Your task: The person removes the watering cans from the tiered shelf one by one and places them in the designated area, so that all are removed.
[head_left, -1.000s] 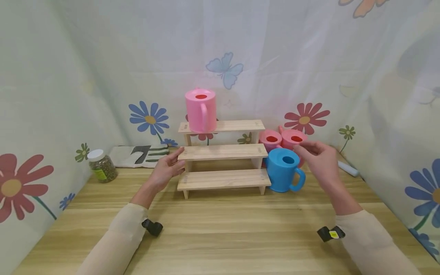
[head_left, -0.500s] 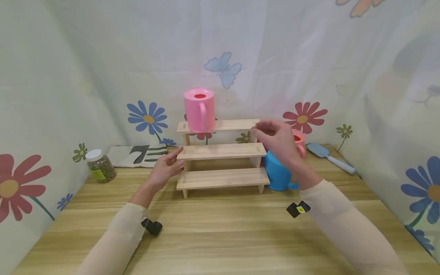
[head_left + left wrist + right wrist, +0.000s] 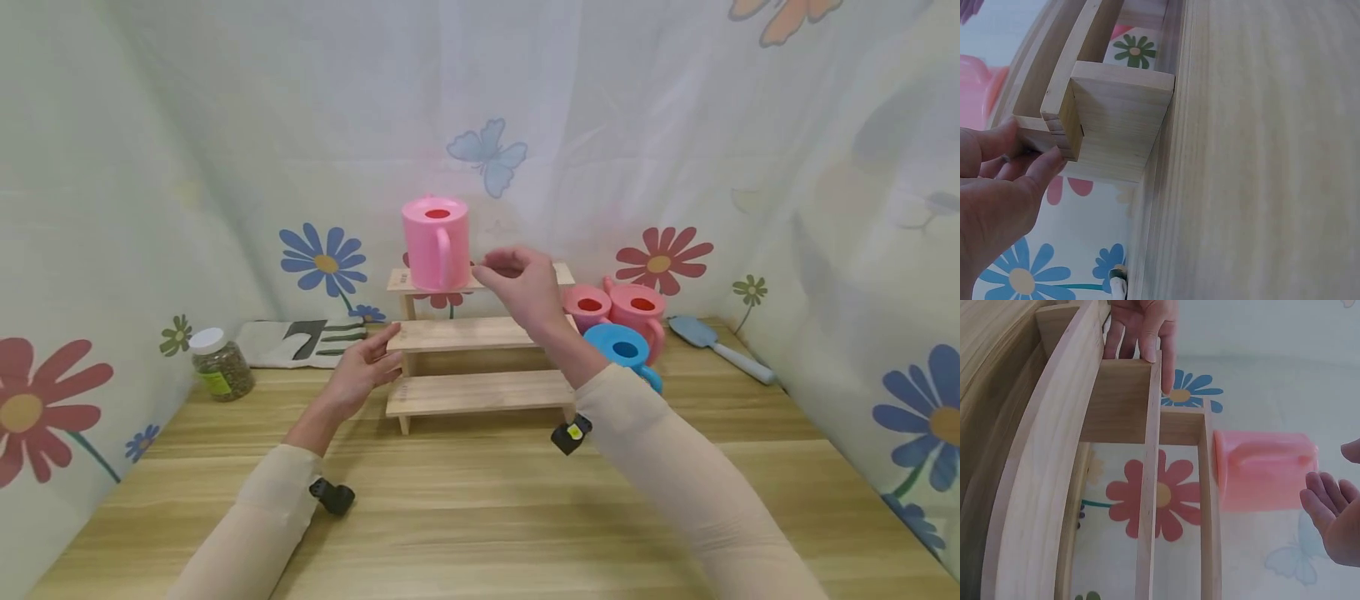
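A three-step wooden stand [image 3: 480, 333] is on the table. On the left of its top step stands a pink watering can [image 3: 437, 250] with a round red opening, its handle facing me. My left hand [image 3: 358, 375] grips the left end of the middle step between thumb and fingers, as the left wrist view also shows. My right hand [image 3: 522, 287] hovers over the stand, just right of the pink can, its thumb and fingers curved apart with nothing between them. In the right wrist view a small gap shows between the fingertips [image 3: 1315, 494] and the can.
Right of the stand are two more pink cans [image 3: 645, 302] and a blue one [image 3: 617, 340], partly hidden by my right arm. A blue trowel [image 3: 720, 346] lies farther right. Left are a white-lidded jar [image 3: 221, 367] and gloves [image 3: 300, 342]. Printed cloth hangs behind.
My right hand has swept left from above the blue and pink cans, across the stand, to beside the pink can on the top step. The left hand keeps its place.
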### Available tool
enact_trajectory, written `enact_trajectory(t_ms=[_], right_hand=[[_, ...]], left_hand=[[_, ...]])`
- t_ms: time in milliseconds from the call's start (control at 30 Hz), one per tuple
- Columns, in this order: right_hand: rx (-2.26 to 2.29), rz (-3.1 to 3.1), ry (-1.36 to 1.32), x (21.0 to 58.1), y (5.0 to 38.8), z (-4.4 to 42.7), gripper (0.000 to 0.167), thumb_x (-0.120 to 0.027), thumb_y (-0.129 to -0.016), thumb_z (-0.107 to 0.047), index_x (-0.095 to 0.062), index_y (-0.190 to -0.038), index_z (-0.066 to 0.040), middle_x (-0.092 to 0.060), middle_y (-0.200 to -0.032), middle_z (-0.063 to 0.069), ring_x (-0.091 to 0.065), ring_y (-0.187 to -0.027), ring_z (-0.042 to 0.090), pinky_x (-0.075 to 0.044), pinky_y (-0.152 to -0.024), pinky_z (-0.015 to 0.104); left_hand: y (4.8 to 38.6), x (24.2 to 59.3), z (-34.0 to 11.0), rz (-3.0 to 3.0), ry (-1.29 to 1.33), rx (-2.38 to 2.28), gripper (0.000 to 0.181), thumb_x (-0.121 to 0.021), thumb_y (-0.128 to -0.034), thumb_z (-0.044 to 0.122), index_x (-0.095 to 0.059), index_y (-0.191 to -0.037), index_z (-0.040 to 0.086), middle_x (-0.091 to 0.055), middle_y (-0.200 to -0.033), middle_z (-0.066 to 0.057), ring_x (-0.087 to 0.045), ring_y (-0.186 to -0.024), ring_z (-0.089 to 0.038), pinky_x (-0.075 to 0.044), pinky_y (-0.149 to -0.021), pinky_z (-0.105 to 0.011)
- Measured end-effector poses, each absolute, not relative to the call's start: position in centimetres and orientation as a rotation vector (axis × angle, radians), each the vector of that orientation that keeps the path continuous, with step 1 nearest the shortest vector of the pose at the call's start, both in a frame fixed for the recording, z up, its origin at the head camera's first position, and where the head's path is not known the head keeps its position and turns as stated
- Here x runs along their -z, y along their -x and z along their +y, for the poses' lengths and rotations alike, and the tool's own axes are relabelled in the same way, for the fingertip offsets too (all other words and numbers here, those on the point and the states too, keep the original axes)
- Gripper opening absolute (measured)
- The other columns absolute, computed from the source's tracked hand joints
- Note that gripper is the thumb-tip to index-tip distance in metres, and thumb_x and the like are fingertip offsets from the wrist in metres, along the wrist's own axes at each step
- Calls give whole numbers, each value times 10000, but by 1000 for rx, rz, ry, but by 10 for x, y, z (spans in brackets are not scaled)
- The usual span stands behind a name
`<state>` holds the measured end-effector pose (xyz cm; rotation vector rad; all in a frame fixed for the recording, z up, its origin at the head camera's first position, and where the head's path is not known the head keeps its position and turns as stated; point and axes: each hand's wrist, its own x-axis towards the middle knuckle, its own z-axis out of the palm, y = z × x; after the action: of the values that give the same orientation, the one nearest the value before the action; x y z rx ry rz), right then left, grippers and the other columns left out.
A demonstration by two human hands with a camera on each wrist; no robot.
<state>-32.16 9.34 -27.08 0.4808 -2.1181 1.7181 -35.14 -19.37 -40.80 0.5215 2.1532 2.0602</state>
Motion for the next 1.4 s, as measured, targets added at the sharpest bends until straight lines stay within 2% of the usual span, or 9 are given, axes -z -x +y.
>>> enact_trajectory(t_ms=[200, 367, 500, 633, 733, 833, 1133, 1400], right_hand=[[-1729, -2087, -454, 271, 339, 69, 299, -785, -880, -186, -702, -1089, 10, -728, -999, 72, -689, -948, 190, -588, -817, 307], [-1681, -2100, -432, 269, 348, 49, 311, -815, -860, -230, -701, -1055, -16, -725, -964, 60, -691, -907, 166, -587, -797, 268], [-1671, -2084, -404, 266, 351, 38, 301, -820, -855, -224, -697, -1030, -12, -722, -939, 74, -688, -872, 174, -592, -786, 278], [-1744, -2044, -357, 265, 356, 31, 281, -788, -879, -163, -716, -1109, -18, -734, -968, 83, -693, -894, 178, -599, -800, 288], [-1847, -2003, -305, 265, 359, 30, 335, -766, -889, -122, -723, -1213, -50, -741, -1014, 75, -693, -933, 173, -600, -816, 289], [-1920, -1964, -236, 265, 361, 31, 365, -756, -887, -110, -719, -1249, -90, -748, -1046, 61, -692, -950, 162, -599, -815, 278], [-1853, -1928, -118, 269, 365, 38, 353, -787, -891, -239, -738, -1221, -122, -754, -1056, 37, -692, -933, 140, -606, -770, 269], [-1806, -1916, -142, 272, 368, 43, 331, -804, -875, -302, -778, -1146, -114, -757, -980, 15, -682, -885, 144, -603, -776, 274]], left_hand=[[351, 410, -193, 2143, -509, -2069, 607, -519, -1044, 46, -254, -1589, 79, -224, -1621, -171, -327, -1424, -370, -422, -1072, -475], [351, 411, -194, 2152, -519, -2068, 606, -515, -1045, 46, -249, -1589, 74, -216, -1622, -175, -323, -1417, -406, -419, -1074, -484], [353, 412, -195, 2166, -529, -2056, 603, -518, -1046, 58, -255, -1588, 79, -199, -1634, -146, -345, -1411, -384, -430, -1067, -474], [353, 411, -193, 2179, -534, -2050, 605, -517, -1047, 64, -251, -1590, 84, -165, -1647, -125, -348, -1411, -366, -442, -1060, -458], [353, 409, -192, 2178, -530, -2053, 606, -512, -1047, 59, -245, -1591, 82, -158, -1647, -135, -335, -1418, -365, -447, -1056, -448], [352, 408, -191, 2172, -505, -2062, 602, -515, -1045, 54, -261, -1590, 90, -189, -1639, -141, -343, -1417, -353, -454, -1051, -439], [352, 407, -192, 2177, -507, -2056, 601, -508, -1048, 49, -251, -1590, 82, -246, -1611, -192, -357, -1406, -375, -437, -1063, -473], [351, 407, -191, 2177, -507, -2054, 603, -519, -1046, 62, -256, -1589, 83, -229, -1626, -145, -349, -1415, -348, -440, -1062, -449]])
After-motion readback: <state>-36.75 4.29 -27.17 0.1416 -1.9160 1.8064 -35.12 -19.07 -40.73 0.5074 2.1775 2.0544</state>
